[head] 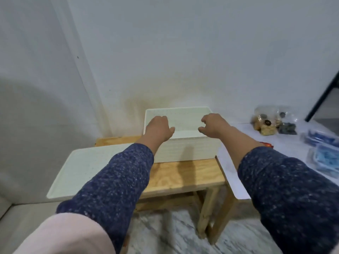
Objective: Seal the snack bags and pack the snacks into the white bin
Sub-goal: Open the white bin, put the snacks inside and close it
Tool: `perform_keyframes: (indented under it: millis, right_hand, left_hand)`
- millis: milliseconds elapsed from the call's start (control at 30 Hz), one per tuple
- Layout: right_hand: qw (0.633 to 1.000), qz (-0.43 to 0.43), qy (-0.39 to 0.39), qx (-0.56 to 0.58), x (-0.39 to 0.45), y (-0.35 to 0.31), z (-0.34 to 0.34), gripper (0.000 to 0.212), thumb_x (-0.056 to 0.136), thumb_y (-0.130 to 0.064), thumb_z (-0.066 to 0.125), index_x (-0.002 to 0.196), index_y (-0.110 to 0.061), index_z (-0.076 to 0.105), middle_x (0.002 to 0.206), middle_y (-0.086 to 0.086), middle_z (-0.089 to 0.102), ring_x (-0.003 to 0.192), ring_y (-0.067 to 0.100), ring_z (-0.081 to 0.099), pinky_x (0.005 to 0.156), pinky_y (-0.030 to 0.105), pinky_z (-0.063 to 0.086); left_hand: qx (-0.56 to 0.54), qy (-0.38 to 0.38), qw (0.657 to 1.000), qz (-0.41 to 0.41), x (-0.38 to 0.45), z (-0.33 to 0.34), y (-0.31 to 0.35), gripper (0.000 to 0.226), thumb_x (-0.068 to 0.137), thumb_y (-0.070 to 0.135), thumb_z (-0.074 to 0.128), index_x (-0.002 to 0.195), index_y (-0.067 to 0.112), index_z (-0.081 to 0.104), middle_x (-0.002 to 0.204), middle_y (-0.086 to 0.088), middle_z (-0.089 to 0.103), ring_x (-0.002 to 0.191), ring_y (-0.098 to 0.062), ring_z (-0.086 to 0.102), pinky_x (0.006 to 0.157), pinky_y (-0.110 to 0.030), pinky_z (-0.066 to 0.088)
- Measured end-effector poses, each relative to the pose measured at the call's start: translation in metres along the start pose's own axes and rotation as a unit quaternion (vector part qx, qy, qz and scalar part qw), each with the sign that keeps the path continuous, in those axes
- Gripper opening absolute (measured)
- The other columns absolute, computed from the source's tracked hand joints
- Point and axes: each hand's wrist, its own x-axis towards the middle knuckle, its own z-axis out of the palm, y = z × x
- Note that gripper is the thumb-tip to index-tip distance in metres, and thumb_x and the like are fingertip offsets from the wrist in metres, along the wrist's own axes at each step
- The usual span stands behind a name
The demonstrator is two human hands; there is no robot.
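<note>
Both hands' grip loose, empty | left hand (159, 129), right hand (212, 126) above white bin (185, 149)

The bin (185, 149) sits at the back of the wooden tabletop (185, 173), against the wall; its lid (86, 171) lies flat to the left. Snack bags (273, 121) lie further right — on the adjoining tabletop (256, 143).
</note>
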Motion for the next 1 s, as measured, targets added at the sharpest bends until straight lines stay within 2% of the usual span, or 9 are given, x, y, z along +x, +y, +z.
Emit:
perform_keyframes:
  millis: [267,400,533,567,667,733,900,1000]
  right_hand:
    - [0.997,0.077,0.028,-0.009,-0.029,0.154,-0.032,0.044,0.091,-0.03,0.05,0.126,-0.003,0.053,0.131,0.015,0.054,0.12,0.031,0.049,0.094,0.033,0.043]
    - [0.993,0.113,0.025,-0.017,-0.04,0.241,-0.045,0.032,0.088,-0.025,0.05,0.108,-0.002,0.062,0.114,0.017,0.061,0.104,0.034,0.056,0.079,0.03,0.045]
    - [0.989,0.15,0.013,-0.011,-0.044,0.314,-0.052,0.027,0.089,-0.025,0.051,0.101,-0.003,0.061,0.106,0.018,0.061,0.098,0.033,0.057,0.078,0.032,0.043]
    - [0.988,0.156,0.007,-0.007,-0.043,0.329,-0.051,0.028,0.089,-0.027,0.051,0.102,-0.003,0.061,0.107,0.016,0.061,0.099,0.032,0.057,0.079,0.031,0.044]
    - [0.985,0.172,-0.005,0.01,-0.039,0.366,-0.05,0.044,0.089,-0.028,0.053,0.127,-0.005,0.055,0.128,0.014,0.057,0.116,0.031,0.054,0.094,0.032,0.044]
    - [0.984,0.176,-0.011,0.01,-0.034,0.387,-0.048,0.048,0.09,-0.028,0.052,0.133,-0.007,0.051,0.133,0.014,0.054,0.12,0.03,0.051,0.097,0.033,0.043]
    - [0.981,0.194,-0.018,0.013,-0.004,0.435,-0.045,0.042,0.09,-0.027,0.052,0.125,-0.004,0.056,0.126,0.015,0.058,0.115,0.031,0.053,0.092,0.033,0.045]
    - [0.98,0.198,-0.011,0.021,0.021,0.456,-0.048,0.039,0.09,-0.024,0.052,0.123,-0.003,0.057,0.126,0.016,0.057,0.118,0.032,0.051,0.094,0.034,0.044]
  left_hand:
    - [-0.006,-0.022,0.997,0.072,0.029,0.034,0.161,0.05,0.093,0.042,0.047,0.127,0.004,0.049,0.126,-0.014,0.053,0.112,-0.03,0.054,0.087,-0.037,0.047]
    - [-0.02,-0.039,0.994,0.096,0.042,0.063,0.249,0.051,0.093,0.043,0.048,0.126,0.004,0.05,0.125,-0.016,0.054,0.112,-0.031,0.054,0.088,-0.038,0.048]
    - [-0.038,-0.054,0.992,0.111,0.055,0.094,0.317,0.052,0.092,0.044,0.048,0.125,0.004,0.051,0.123,-0.016,0.055,0.111,-0.031,0.054,0.088,-0.038,0.048]
    - [-0.039,-0.061,0.991,0.11,0.058,0.102,0.33,0.052,0.092,0.045,0.048,0.125,0.005,0.051,0.124,-0.016,0.055,0.112,-0.031,0.054,0.088,-0.038,0.048]
    - [-0.041,-0.082,0.991,0.099,0.071,0.12,0.361,0.053,0.092,0.046,0.049,0.125,0.005,0.051,0.125,-0.016,0.056,0.113,-0.03,0.054,0.089,-0.038,0.048]
    - [-0.038,-0.092,0.99,0.096,0.083,0.129,0.378,0.053,0.092,0.045,0.048,0.126,0.005,0.052,0.125,-0.015,0.056,0.113,-0.029,0.054,0.088,-0.037,0.049]
    - [-0.028,-0.103,0.987,0.12,0.124,0.149,0.412,0.049,0.094,0.043,0.046,0.124,0.005,0.052,0.124,-0.015,0.056,0.115,-0.029,0.053,0.087,-0.036,0.047]
    - [-0.026,-0.115,0.984,0.132,0.158,0.16,0.432,0.044,0.094,0.039,0.047,0.12,0.004,0.054,0.119,-0.014,0.058,0.109,-0.029,0.056,0.077,-0.032,0.046]
